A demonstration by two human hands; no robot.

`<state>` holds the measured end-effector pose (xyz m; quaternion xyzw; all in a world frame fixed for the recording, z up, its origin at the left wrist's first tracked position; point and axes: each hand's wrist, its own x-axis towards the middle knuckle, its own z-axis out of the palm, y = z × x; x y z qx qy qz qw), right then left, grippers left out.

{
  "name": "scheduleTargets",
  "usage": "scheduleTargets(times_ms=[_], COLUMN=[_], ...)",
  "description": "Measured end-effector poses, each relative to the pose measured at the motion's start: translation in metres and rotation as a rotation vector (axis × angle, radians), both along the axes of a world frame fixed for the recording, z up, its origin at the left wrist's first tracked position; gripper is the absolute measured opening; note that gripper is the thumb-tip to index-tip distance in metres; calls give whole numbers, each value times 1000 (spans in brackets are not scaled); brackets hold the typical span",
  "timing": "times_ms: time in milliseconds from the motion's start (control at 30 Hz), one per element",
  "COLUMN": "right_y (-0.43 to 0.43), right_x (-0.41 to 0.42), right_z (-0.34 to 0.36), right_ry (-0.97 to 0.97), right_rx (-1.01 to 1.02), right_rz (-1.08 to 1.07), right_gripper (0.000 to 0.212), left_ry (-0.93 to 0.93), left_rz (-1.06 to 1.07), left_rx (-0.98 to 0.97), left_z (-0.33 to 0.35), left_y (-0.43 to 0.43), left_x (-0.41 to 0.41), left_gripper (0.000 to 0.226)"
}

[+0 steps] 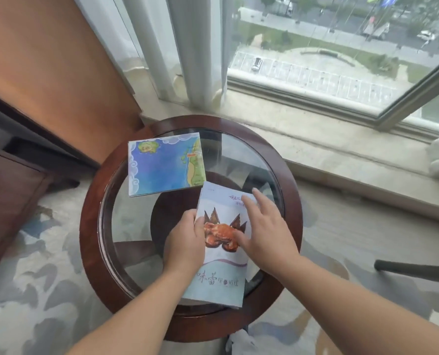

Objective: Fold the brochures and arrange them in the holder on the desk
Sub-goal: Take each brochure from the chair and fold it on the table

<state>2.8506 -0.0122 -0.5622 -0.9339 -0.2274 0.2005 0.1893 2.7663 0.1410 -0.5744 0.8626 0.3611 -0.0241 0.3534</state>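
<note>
Left hand (pixel 185 242) grips the left edge of the pale folded brochure with an orange crab picture (pixel 221 280), thumb on top. Right hand (pixel 267 226) is flat, fingers spread, pressing its right side. The brochure lies on the round glass tabletop with a dark wood rim (pixel 90 226), near end over the rim. Blue map-print brochure (pixel 164 165) lies just beyond it. White curtain (pixel 200 60) hangs behind.

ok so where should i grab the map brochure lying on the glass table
Take the map brochure by its near-left corner, coming in low from your side. It lies flat on the glass table, so nothing stands up to pinch. That corner is free, while the near-right one sits close to the crab brochure.
</note>
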Motion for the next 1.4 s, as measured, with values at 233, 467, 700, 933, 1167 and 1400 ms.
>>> scheduleTargets(times_ms=[233,467,700,933,1167,1400], right_y=[5,7,15,15,6,5], right_x=[16,15,7,4,-6,-16], right_z=[-23,-16,-14,-14,-26,-42], right_ry=[-29,38,17,17,-74,-149], right_rx=[-156,-145,-155,-177,-213,-220], right_rz=[227,253,237,255,303,246], right_gripper=[90,90,90,94,77,65], left_ry=[153,218,179,172,27,32], left_rz=[-51,-124,-86,-105,-648,-793], left_rx=[200,216,71,26,401,510], left_z=[-6,-1,-5,-8,-25,-42], left_y=[-7,-8,7,14,8,7], left_x=[8,4,4,2,24,2], left_gripper=[15,58,53,59,63,74])
